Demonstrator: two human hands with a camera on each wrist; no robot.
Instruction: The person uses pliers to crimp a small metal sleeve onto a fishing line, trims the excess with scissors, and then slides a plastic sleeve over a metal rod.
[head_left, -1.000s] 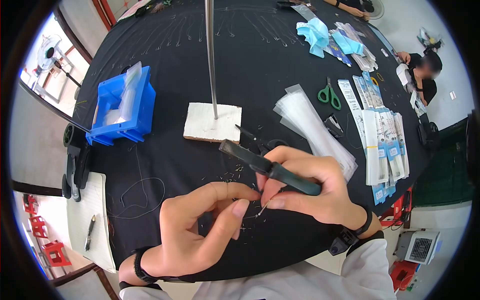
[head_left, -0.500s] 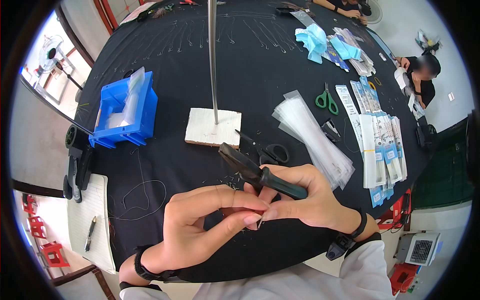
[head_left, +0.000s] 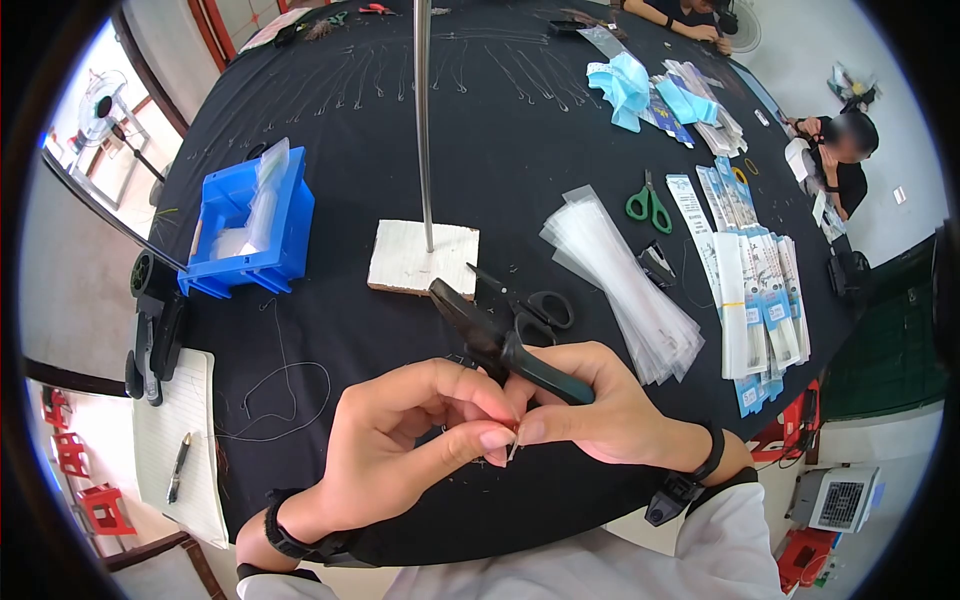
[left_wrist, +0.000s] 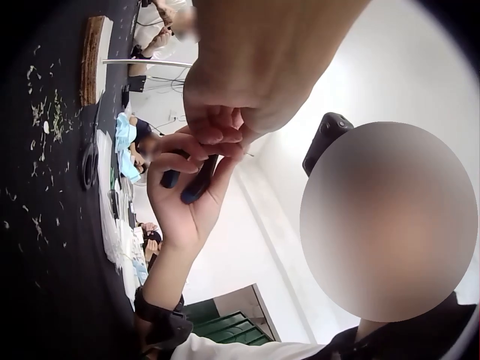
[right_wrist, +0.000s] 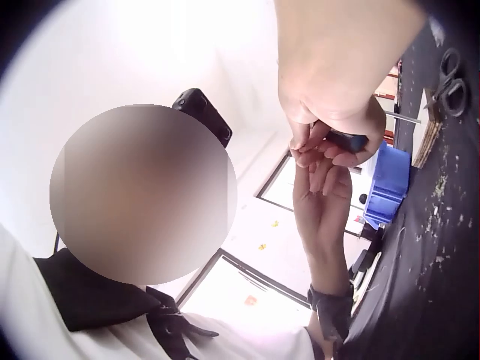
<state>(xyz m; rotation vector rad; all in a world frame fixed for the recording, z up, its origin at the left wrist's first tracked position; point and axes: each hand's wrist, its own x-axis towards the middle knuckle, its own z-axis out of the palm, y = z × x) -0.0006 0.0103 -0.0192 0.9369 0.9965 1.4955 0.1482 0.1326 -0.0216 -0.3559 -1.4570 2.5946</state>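
In the head view both hands meet at the fingertips above the black cloth. The left hand (head_left: pixel 400 450) pinches a tiny pale thread end (head_left: pixel 514 452) between thumb and forefinger; what else lies in its fingers is too small to tell. Dark-handled pliers (head_left: pixel 545 372) rest in the right hand (head_left: pixel 610 410), held in its palm and fingers with the jaws pointing up and left. The right thumb and forefinger pinch at the same spot, touching the left fingertips. In the left wrist view the pliers' handles (left_wrist: pixel 199 181) cross the right palm.
A metal rod on a white block (head_left: pixel 400 262) stands ahead of the hands, black scissors (head_left: pixel 545 312) beside it. Clear sleeves (head_left: pixel 640 310), green scissors (head_left: pixel 650 205) and packets lie right. A blue bin (head_left: pixel 290 240), looped line (head_left: pixel 285 368) and notebook (head_left: pixel 165 470) are left.
The two hands have come together at the fingertips, the right moving left and slightly down with the pliers. The thumbs and forefingers, apart a second ago, now touch.
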